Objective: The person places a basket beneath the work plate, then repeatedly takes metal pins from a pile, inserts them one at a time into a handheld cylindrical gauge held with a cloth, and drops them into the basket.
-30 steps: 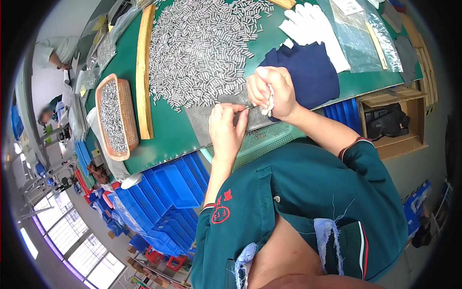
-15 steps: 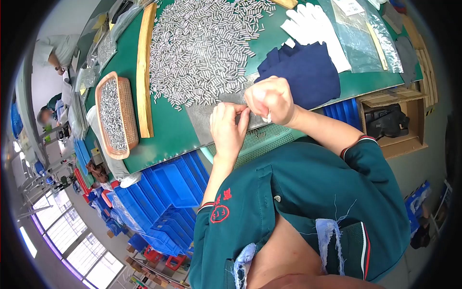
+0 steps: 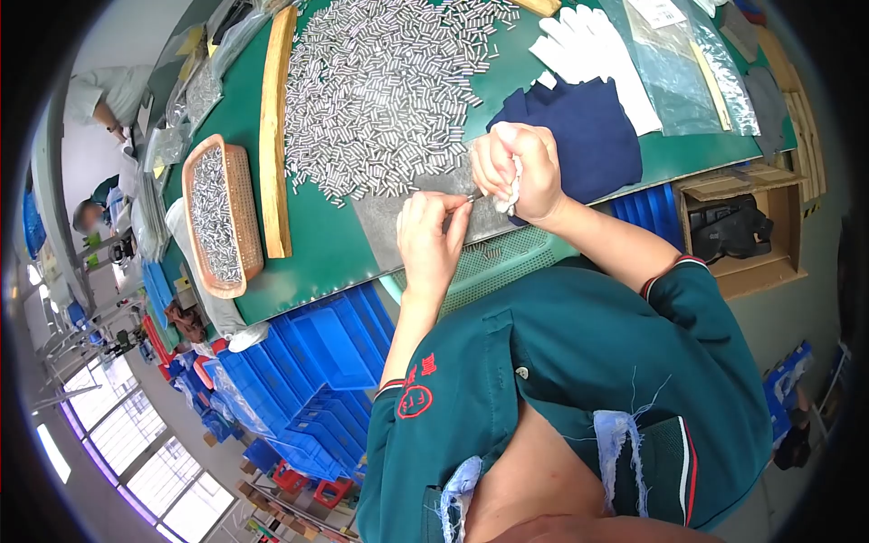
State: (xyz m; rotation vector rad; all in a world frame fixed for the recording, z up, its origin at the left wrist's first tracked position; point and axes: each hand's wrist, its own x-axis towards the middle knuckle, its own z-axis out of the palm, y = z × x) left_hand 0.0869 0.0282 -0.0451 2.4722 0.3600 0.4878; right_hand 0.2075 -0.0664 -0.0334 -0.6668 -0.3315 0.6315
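Note:
My left hand [image 3: 431, 233] is closed in a pinch, its thumb and fingertips on a small metal pin [image 3: 472, 198]. Just right of it, my right hand [image 3: 525, 172] is closed around a crumpled white cloth [image 3: 515, 185], with its fingertips close to the pin's far end. Whether those fingertips touch the pin I cannot tell. Both hands are above a grey mat [image 3: 385, 226] at the table's near edge. Beyond them spreads a big heap of short metal pins [image 3: 380, 100]. Below the hands, a light green perforated basket [image 3: 493, 267] sits partly hidden against my body.
An orange basket of pins [image 3: 256, 195] stands left of a wooden strip [image 3: 274, 136]. Folded navy cloth [image 3: 588, 136], white gloves [image 3: 588, 45] and plastic bags [image 3: 674, 81] lie at right. Blue bins [image 3: 330, 348] and a cardboard box [image 3: 751, 271] are below the table. Another person's arm [image 3: 104, 113] shows far left.
My right hand has turned and its fingers have come into view, showing more of the white cloth. The pin now shows between the hands. My left hand has barely moved.

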